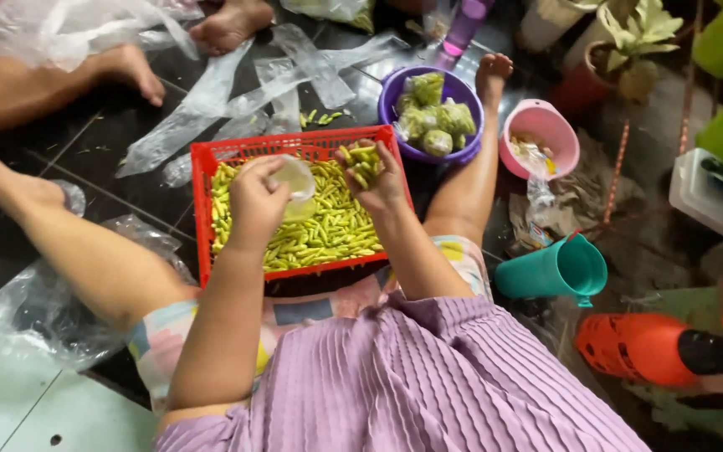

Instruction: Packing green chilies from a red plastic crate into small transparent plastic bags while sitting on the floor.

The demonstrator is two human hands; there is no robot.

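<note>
The left hand (pixel 257 201) pinches open a small clear bag (pixel 299 180) over the red basket (pixel 202 209) on the floor, while the right hand (pixel 378 180) is closed on a clump of green chillies (pixel 364 161) beside it. Filling likely goes best with the bag mouth held wide, close under the chillies. How full the bag is stays unclear, and its mouth is half hidden by fingers.

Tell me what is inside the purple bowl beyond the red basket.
The purple bowl holds several small clear bags packed with green chillies, piled above its rim. Whatever lies beneath those bags, and the bowl's bottom, is covered. It sits just past the red basket.
</note>
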